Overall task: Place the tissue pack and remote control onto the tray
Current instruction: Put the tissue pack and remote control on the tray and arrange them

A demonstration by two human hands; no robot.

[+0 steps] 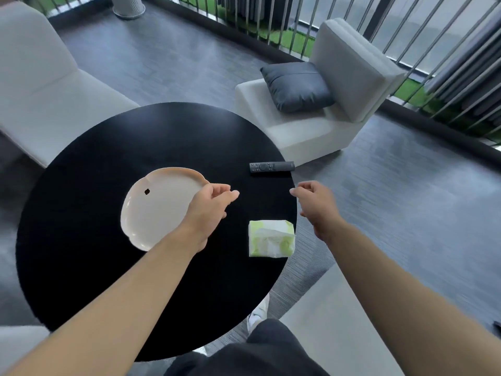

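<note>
Both hands, the left hand (210, 203) and the right hand (315, 203), are held empty, fingers loosely curled, above the desk (81, 267). Beside the bare tray (151, 210), the tissue pack (271, 238) and remote control (272, 167) are seen near the desk edge; either could be knocked off by a careless reach.

Round table (108, 267) right in front of me. Tray (151, 210) sits on it, left of centre. Tissue pack (271, 238) lies on the table's right side, near the edge, well apart from the tray. Remote (272, 167) lies beyond the pack, also by the right edge. My left hand (210, 206) hangs over the tray's right rim; right hand (315, 204) is above the table edge, btwn remote & pack. Chair w/ cushion (296, 86) stands behind the table, to the right.
</note>
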